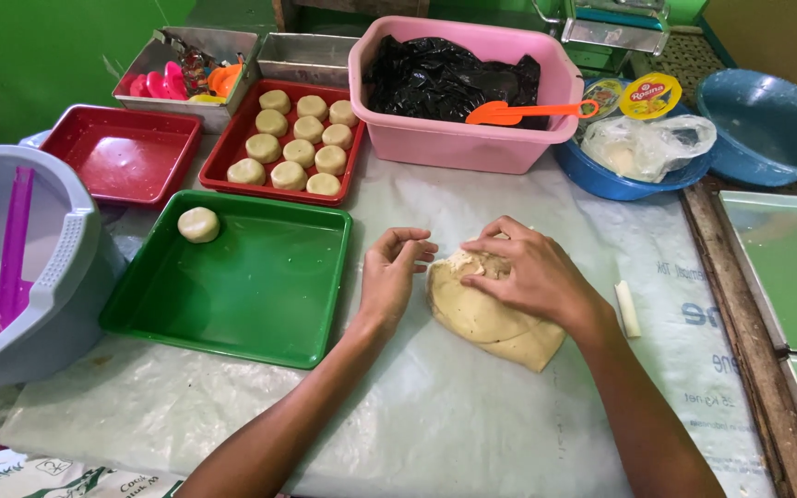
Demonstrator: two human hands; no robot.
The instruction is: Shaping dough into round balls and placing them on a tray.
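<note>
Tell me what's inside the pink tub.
The pink tub holds crumpled black plastic with an orange spatula lying on top. Whatever is beneath the plastic is covered.

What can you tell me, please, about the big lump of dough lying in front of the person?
The dough lump is pale beige, soft-looking and matte, flattened into an uneven slab with a ragged, crumbly top edge and a folded corner at its lower right. It lies on the translucent plastic sheet that covers the table, right of the green tray. The right hand rests on its upper part, fingers pressing in. The left hand, loosely curled, sits at its left edge; whether it touches is unclear.
</note>
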